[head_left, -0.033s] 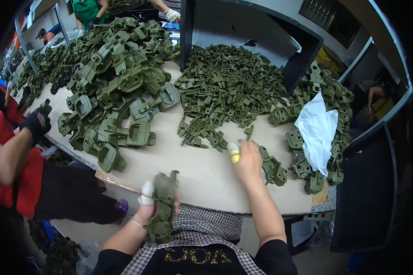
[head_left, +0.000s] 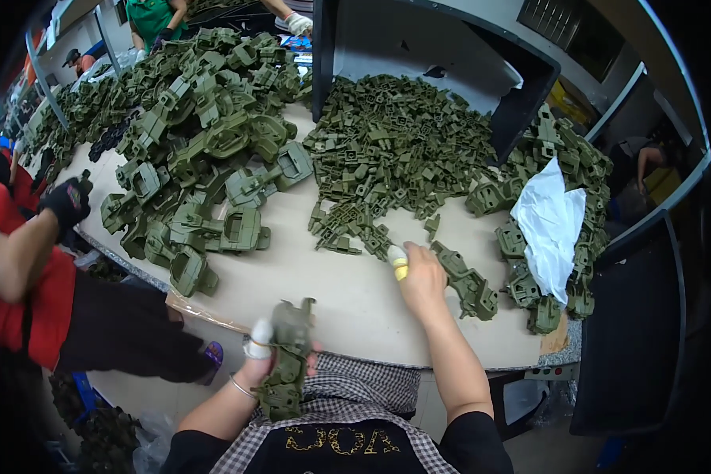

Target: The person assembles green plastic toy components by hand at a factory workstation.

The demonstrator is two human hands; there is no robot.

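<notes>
My left hand (head_left: 259,362), with a white wrap on its thumb, is closed around an olive-green moulded plastic vehicle body (head_left: 284,379). The upper end of that body is blurred, just past the table's front edge. On the table, my right hand (head_left: 423,283) reaches to the near edge of a heap of small green plastic parts (head_left: 395,150). Its thumb wears a white and yellow wrap, and its fingers are curled together; whatever their tips hold is hidden. Right beside this hand lies another green vehicle body (head_left: 472,291).
Large green vehicle bodies (head_left: 205,150) pile up at the left. A dark bin (head_left: 521,95) lies tipped behind the small parts. At the right, a white plastic bag (head_left: 548,229) rests on more green bodies. A co-worker in red (head_left: 24,276) stands at the left edge.
Hardly anything differs. The left hand and its vehicle body have shifted slightly; the right hand stays almost in place beside the small parts.
</notes>
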